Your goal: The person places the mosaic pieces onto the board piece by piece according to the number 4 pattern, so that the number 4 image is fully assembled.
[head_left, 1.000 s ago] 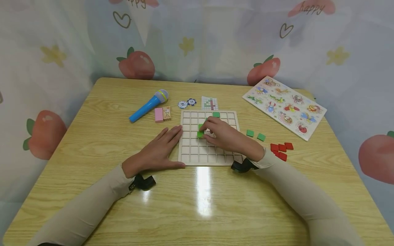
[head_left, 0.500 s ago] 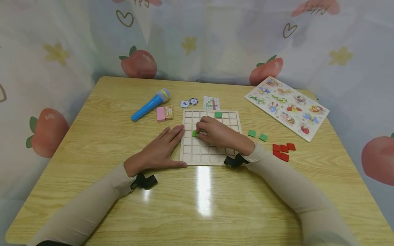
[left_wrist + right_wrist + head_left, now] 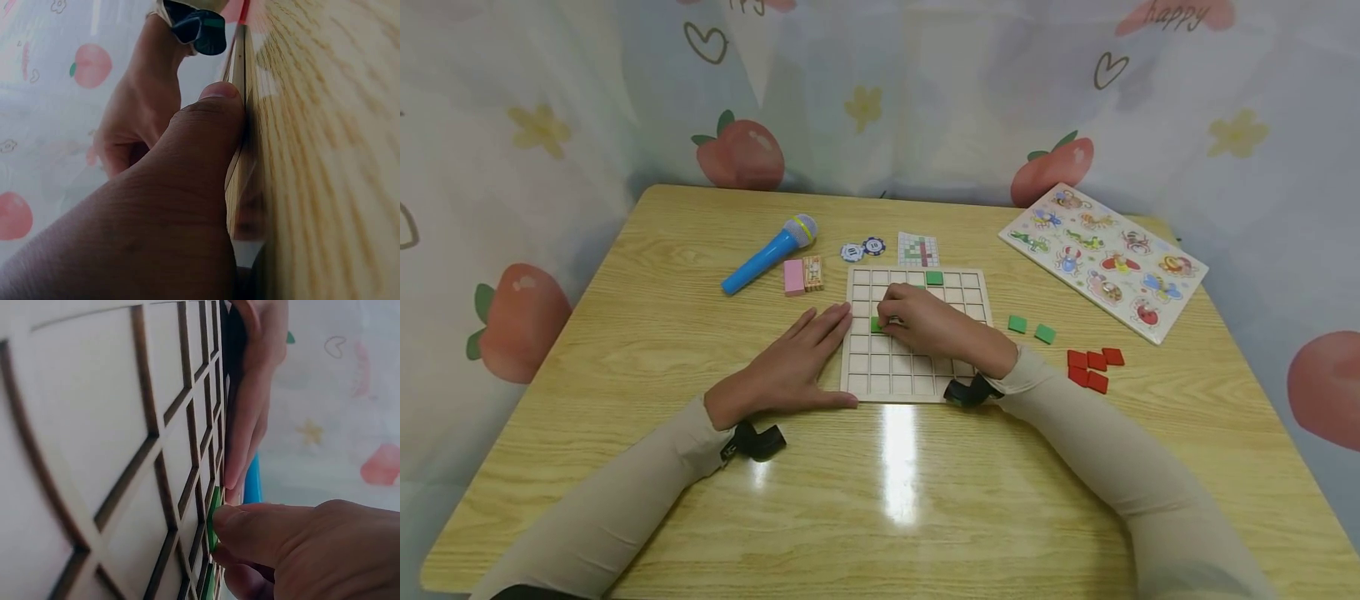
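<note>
Currently we log the right hand [image 3: 936,323] with fingers curled, pinching a green tile [image 3: 876,325] at a second-column cell of the gridded board [image 3: 880,364]; whether it sits flush, we cannot tell. Left hand [image 3: 790,367]: fingers extended, against the board's left edge. Red tiles [image 3: 1097,362] lie to its right.
</note>
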{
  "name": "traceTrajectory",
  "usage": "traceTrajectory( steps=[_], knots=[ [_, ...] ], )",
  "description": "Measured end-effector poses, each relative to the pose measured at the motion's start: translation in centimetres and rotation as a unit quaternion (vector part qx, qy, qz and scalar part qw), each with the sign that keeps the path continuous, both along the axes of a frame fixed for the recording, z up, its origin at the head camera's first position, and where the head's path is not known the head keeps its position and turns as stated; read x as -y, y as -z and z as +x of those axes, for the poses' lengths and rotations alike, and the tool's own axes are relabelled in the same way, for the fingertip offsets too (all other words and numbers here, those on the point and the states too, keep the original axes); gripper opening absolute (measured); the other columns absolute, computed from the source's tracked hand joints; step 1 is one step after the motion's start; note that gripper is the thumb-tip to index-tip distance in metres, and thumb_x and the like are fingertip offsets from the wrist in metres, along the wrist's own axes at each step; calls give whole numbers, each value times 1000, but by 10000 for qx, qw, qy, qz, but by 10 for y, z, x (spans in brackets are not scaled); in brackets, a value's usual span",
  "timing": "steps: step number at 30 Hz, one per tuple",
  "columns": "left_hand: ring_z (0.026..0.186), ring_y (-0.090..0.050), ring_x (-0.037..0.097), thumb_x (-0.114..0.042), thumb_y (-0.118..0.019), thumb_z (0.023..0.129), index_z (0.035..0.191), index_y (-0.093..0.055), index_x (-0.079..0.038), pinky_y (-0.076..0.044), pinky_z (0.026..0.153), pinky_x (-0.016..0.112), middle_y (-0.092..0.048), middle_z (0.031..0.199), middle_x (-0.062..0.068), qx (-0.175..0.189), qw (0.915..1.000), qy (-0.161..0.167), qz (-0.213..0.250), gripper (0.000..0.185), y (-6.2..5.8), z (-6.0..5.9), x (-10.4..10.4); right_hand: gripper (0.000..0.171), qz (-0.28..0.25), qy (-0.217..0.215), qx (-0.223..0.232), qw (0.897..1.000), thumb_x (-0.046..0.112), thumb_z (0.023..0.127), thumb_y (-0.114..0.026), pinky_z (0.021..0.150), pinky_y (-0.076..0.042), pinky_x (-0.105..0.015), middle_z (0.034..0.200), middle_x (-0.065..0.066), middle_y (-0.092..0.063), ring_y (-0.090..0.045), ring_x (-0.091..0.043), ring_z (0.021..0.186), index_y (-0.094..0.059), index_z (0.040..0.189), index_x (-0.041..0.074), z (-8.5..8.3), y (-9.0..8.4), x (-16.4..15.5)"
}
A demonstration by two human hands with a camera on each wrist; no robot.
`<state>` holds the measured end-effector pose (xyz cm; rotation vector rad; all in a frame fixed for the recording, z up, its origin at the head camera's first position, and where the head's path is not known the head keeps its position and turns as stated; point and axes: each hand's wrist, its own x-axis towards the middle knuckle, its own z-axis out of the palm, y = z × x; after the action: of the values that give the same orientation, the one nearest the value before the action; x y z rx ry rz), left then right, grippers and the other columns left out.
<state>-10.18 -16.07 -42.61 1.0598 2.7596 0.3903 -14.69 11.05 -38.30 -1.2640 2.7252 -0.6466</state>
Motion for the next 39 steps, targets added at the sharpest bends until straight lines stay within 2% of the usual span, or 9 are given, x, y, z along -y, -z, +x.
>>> traceTrajectory(
  steps=[4,9,12,15,18,21,31,35,39],
  knots=[
    [170,-7,22,-84,-64,86,172,-8,-8,-3,141,47,-3,183,5,13,10000,-6,13,128,0,0,-1,9,39,181,-34,9998,9,103,-70,86,-59,-40,114,-11,-68,-66,-24,102,-77,108,9,7,-6,-12],
    [171,-7,23,-86,-63,86,172,-8,-7,-4,141,48,-3,183,6,12,10000,5,36,129,-1,1,0,21,-635,705,-497,9942,3,101,-72,78,-60,-42,120,-11,-71,-67,-23,95,-75,121,7,30,-19,-59],
    [170,-7,24,-88,-62,85,172,-8,-7,-4,141,49,-3,183,6,3,10000,15,6,130,-1,1,0,26,-1059,1245,-1010,9814,0,98,-74,72,-55,-36,118,-9,-73,-64,-21,91,-75,122,9,46,-20,-97],
    [170,-7,23,-89,-61,85,172,-9,-7,-4,140,49,-2,183,6,-11,10000,5,-21,130,-1,1,0,29,-1331,1895,-1340,9635,-1,97,-74,72,-47,-27,115,-7,-73,-61,-21,92,-74,123,11,61,-11,-131],
    [170,-7,24,-88,-62,85,172,-9,-6,-5,140,50,-3,183,7,-43,10000,17,-26,130,-1,1,-1,31,-1582,2339,-1414,9488,-3,97,-73,76,-44,-24,115,-9,-72,-61,-23,96,-73,126,8,71,3,-155],
    [170,-8,24,-86,-64,85,172,-10,-6,-5,140,50,-4,183,7,-56,10000,33,-3,131,-1,1,-2,32,-1706,2586,-1336,9414,-3,98,-73,80,-46,-25,118,-11,-72,-61,-24,103,-72,128,7,74,18,-169],
    [171,-5,22,-88,-60,86,172,-5,-8,-3,140,49,0,183,4,-14,9999,70,92,129,8,4,-1,32,-1095,3060,-451,9446,8,102,-72,84,-45,-41,129,-19,-69,-56,-33,109,-70,133,5,64,34,-181],
    [171,-6,22,-88,-60,86,172,-6,-8,-3,140,48,0,183,5,-35,10000,50,46,130,7,3,-1,34,-870,3065,-241,9476,11,103,-72,93,-46,-53,134,-25,-65,-53,-40,117,-69,135,3,60,38,-184],
    [170,-7,22,-87,-62,86,172,-7,-7,-3,140,49,-1,183,5,-79,10000,30,15,130,4,2,-1,36,-777,3079,-129,9482,13,103,-72,95,-46,-54,134,-26,-63,-51,-42,120,-68,137,2,56,40,-183]
  ],
)
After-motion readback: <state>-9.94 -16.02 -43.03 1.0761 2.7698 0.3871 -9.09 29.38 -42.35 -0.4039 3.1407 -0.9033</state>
